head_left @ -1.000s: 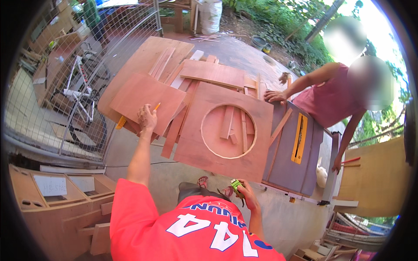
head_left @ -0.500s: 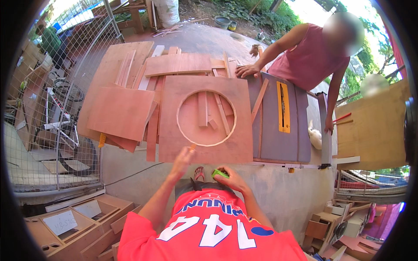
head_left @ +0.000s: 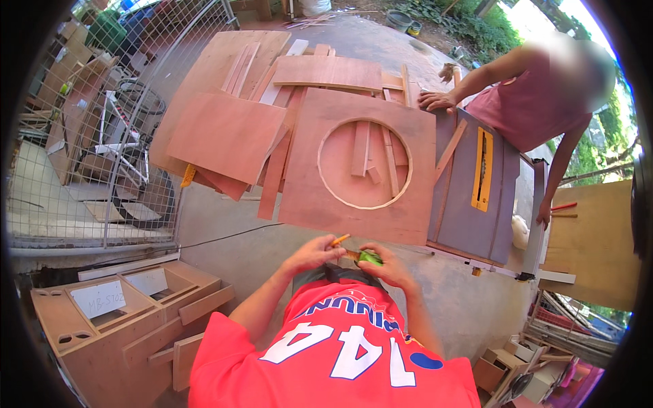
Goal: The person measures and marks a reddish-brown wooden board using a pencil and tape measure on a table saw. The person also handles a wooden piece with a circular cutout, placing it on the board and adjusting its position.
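My left hand (head_left: pixel 314 254) is closed, with a yellow-orange pencil (head_left: pixel 340 239) sticking out past its fingers. Close beside it, my right hand (head_left: pixel 389 266) grips a green tape measure (head_left: pixel 371 258). A short stretch of tape blade (head_left: pixel 352 254) shows between the two hands, its end by my left fingertips. Both hands are in front of my waist, just short of a square plywood panel (head_left: pixel 306 163) with a large round hole cut in it. Through the hole, several wood strips (head_left: pixel 361 146) are visible.
A table saw (head_left: pixel 456 211) with a yellow insert (head_left: pixel 483 166) adjoins the panel on the right. A co-worker's hand (head_left: pixel 439 101) rests by its far edge. Plywood sheets (head_left: pixel 228 139) lie left. A wooden cabinet frame (head_left: pixel 129 319) is at lower left, below a wire fence (head_left: pixel 146 88).
My left hand has come back from the panel's near edge to my right hand at the tape measure. The view has shifted, so the panel appears further right and higher.
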{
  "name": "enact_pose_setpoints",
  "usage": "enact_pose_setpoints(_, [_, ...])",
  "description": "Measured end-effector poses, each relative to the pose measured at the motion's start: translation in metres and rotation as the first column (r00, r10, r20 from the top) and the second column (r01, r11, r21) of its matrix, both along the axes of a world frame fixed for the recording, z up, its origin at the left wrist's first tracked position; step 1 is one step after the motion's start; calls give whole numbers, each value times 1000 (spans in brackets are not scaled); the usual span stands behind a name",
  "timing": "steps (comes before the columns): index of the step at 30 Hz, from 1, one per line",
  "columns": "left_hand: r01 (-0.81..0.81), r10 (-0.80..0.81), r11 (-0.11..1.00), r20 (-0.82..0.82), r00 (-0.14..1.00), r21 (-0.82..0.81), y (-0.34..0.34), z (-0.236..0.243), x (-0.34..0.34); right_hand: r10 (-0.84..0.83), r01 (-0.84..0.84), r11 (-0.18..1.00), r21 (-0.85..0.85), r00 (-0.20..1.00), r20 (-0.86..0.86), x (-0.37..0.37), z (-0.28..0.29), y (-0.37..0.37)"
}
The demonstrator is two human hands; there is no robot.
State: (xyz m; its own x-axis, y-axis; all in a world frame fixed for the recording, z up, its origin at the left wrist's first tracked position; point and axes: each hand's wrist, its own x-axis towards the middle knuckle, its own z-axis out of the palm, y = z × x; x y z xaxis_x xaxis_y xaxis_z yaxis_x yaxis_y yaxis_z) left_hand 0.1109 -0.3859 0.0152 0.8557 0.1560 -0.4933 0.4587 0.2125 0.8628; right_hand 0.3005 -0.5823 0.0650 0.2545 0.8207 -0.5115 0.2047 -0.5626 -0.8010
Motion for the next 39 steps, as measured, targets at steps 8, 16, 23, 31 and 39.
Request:
enact_pose_setpoints(8, [-346,449,759,-57,892,552,126,-18,-65,159,-58,977,-207,846,508,84,14,-55])
enact_pose_setpoints(16, [-339,613,501,-50,789,796,111,-46,-37,156,21,960,-279,788,595,125,8,-50])
enact_pose_setpoints(23, [-370,697,338,34,716,865,88,-54,-28,173,-3,947,-322,847,502,148,9,-50])
enact_pose_setpoints(31, [-356,697,331,28,717,874,85,-53,-29,164,11,925,-379,889,427,173,12,-71])
enact_pose_setpoints(39, [-369,705,264,83,705,891,81,-56,-29,180,6,938,-347,847,500,182,-4,-76])
